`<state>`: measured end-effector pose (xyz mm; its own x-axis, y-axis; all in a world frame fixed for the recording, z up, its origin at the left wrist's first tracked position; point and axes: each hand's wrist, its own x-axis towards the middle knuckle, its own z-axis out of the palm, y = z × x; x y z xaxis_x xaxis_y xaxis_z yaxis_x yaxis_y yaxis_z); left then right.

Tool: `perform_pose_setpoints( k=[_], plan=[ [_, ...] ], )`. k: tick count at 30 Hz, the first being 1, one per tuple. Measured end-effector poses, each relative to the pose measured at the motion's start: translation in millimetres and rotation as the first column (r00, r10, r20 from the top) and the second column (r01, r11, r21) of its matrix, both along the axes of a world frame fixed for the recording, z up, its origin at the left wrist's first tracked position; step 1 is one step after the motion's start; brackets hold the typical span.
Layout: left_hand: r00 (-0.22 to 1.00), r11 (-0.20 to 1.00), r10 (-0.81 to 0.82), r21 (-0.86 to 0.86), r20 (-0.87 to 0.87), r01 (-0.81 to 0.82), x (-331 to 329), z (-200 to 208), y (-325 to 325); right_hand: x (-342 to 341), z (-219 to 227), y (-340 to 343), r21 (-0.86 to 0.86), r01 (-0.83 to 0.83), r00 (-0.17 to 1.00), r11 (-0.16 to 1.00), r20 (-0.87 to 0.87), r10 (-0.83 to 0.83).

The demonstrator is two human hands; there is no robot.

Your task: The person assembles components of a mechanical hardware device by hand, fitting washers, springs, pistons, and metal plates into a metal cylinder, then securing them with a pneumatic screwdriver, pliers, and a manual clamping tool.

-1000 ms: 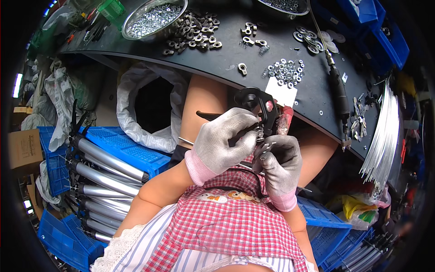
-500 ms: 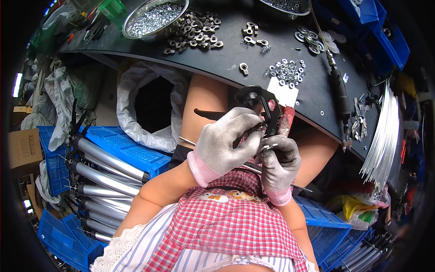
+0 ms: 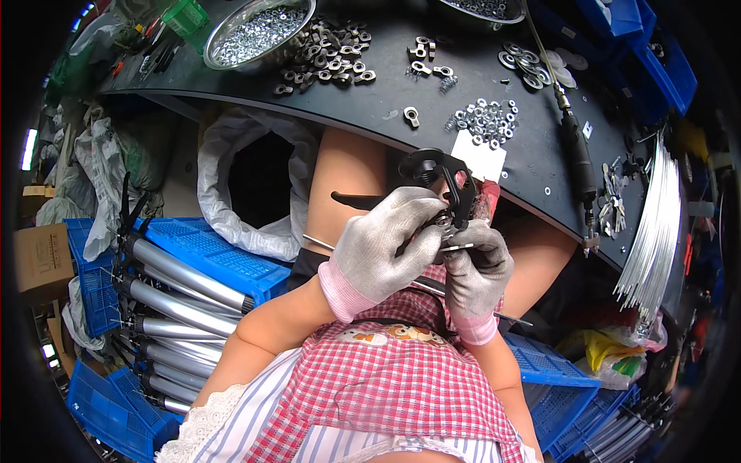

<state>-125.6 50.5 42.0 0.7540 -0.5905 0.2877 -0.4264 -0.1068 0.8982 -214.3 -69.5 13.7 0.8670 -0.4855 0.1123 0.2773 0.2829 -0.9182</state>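
Both my hands wear whitish-grey gloves with pink cuffs and work close together above my lap. My left hand [image 3: 378,247] is closed on a black lever bracket [image 3: 460,189], thumb and fingertips meeting at its lower end. The bracket has a round black part and a long black lever sticking out past my left knuckles. My right hand [image 3: 480,270] pinches a small flat silver metal piece [image 3: 458,248] just below the bracket. What lies between my left fingertips is small, dark and partly hidden. A silver rod [image 3: 318,242] runs beneath my hands.
On the dark table ahead lie a bowl of small metal parts [image 3: 258,37], a pile of metal eyelet fittings [image 3: 332,58], nuts [image 3: 488,122] and a white card [image 3: 476,157]. A power screwdriver [image 3: 579,158] and thin rods [image 3: 652,231] are right; silver tubes [image 3: 181,301] in blue crates, left.
The flat silver piece in my right fingers shows longer and lies more level. My right fingertips have risen slightly against the bracket. My left hand has barely moved.
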Motion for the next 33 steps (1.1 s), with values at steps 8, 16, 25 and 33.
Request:
perform_pose_setpoints(
  k=[8, 16, 25, 33],
  plan=[
    [1.0, 1.0, 0.001, 0.008, -0.021, 0.0, 1.0, 0.0, 0.3, 0.6, -1.8, 0.1, -0.036, -0.011, 1.0, 0.999, 0.013, 0.011],
    [0.996, 0.997, 0.058, 0.055, -0.069, -0.054, 9.6, -3.2, 6.9, -4.1, 11.6, 10.2, 0.078, -0.088, 0.987, 0.993, -0.127, 0.097],
    [0.984, 0.999, 0.03, 0.03, -0.177, -0.025, 6.3, -4.6, 7.3, 6.6, 22.5, 15.4, 0.523, -0.127, 0.954, 0.843, -0.169, 0.249],
    [0.972, 0.998, 0.055, -0.003, -0.226, -0.057, 2.4, -12.1, 5.7, 10.7, 27.6, 14.1, 0.518, -0.135, 0.958, 0.844, -0.149, 0.245]
  ],
)
